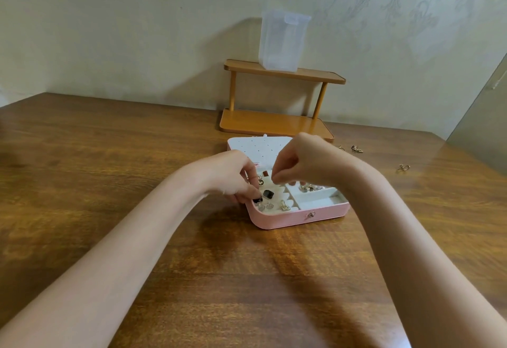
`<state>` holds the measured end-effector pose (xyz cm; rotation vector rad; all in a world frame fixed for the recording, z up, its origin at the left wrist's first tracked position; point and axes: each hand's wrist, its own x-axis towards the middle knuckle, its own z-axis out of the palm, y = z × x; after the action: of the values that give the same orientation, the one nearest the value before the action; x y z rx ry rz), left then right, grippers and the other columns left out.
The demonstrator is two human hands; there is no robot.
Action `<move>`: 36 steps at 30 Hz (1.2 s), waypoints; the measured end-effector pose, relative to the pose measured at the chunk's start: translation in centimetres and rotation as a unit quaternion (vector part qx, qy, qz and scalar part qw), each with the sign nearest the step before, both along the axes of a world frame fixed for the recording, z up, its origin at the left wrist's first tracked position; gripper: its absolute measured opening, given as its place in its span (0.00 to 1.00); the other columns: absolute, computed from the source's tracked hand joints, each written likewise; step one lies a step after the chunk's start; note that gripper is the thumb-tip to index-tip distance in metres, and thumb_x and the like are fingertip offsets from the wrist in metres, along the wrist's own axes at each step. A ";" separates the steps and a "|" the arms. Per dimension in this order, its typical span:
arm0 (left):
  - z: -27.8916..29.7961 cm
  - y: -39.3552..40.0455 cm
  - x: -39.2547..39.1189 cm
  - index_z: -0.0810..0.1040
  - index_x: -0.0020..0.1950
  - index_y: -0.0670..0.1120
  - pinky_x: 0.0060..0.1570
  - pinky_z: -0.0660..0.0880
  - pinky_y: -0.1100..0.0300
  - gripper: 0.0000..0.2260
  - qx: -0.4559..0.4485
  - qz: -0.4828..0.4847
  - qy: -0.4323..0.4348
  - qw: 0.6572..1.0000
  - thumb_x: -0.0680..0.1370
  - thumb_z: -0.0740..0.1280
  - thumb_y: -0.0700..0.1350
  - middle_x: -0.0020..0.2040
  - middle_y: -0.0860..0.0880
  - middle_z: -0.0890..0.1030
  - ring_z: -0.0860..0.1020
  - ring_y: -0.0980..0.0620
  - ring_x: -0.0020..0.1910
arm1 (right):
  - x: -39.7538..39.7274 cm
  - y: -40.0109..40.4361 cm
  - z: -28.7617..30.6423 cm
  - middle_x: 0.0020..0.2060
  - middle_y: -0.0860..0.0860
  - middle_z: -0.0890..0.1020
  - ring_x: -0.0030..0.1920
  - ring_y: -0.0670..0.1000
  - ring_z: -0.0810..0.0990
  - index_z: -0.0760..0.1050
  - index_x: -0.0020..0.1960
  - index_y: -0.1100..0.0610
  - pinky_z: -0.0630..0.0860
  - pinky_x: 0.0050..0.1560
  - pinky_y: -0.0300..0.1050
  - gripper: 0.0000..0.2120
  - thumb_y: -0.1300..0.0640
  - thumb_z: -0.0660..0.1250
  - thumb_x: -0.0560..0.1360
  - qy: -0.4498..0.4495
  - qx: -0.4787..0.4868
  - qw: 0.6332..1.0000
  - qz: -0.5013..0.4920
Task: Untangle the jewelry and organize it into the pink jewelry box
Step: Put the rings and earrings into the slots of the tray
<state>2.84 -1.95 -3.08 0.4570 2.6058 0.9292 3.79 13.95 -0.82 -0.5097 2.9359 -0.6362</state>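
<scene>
Head view: both hands work over the open pink jewelry box (pixel 299 217) on the brown wooden table (pixel 137 183).

The left hand (pixel 233 176) curls its fingers down at the box's left edge, fingertips pinching a small black-stone piece (pixel 258 199) beside a second black-stone piece (pixel 268 194) in the white ring slots. The right hand (pixel 297 162) hovers above the box middle with fingers bunched tightly together; what they pinch, if anything, cannot be told. Gold jewelry (pixel 308 188) lies in a right compartment; loose gold pieces (pixel 356 149) lie on the table, right of the box.
</scene>
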 end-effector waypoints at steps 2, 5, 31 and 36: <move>-0.1 0.0 0.0 0.77 0.43 0.46 0.31 0.75 0.69 0.03 0.004 -0.003 -0.001 1.000 0.75 0.70 0.41 0.36 0.51 0.79 0.78 0.60 0.30 | 0.0 -0.3 -0.9 0.37 0.50 0.82 0.32 0.42 0.76 0.82 0.45 0.57 0.72 0.30 0.30 0.02 0.61 0.71 0.72 -0.019 0.001 1.000 0.000; -0.1 -0.1 0.0 0.76 0.42 0.46 0.33 0.76 0.68 0.04 0.007 -0.007 0.000 1.000 0.75 0.70 0.40 0.36 0.51 0.79 0.78 0.60 0.30 | -0.2 -0.5 -1.5 0.40 0.50 0.83 0.39 0.44 0.79 0.83 0.45 0.56 0.77 0.41 0.38 0.04 0.62 0.72 0.71 -0.021 -0.005 1.000 0.005; 0.0 -0.4 -0.1 0.79 0.41 0.50 0.28 0.70 0.71 0.04 -0.009 -0.017 0.023 1.000 0.75 0.69 0.43 0.38 0.52 0.78 0.76 0.58 0.34 | 0.0 -0.2 -1.4 0.40 0.49 0.83 0.39 0.44 0.80 0.83 0.47 0.56 0.79 0.46 0.38 0.07 0.64 0.71 0.71 -0.038 -0.021 0.999 0.030; 0.0 -0.3 -0.1 0.78 0.41 0.50 0.28 0.70 0.70 0.04 -0.015 -0.019 0.027 0.999 0.75 0.70 0.42 0.37 0.52 0.77 0.75 0.58 0.32 | 0.0 -0.5 -1.6 0.38 0.48 0.82 0.38 0.44 0.79 0.84 0.47 0.57 0.77 0.41 0.34 0.06 0.63 0.73 0.70 -0.019 -0.007 0.999 0.026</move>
<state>2.71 -2.25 -3.04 0.5286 2.6464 0.8765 3.80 13.50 -2.40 -0.5683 2.8750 -0.6538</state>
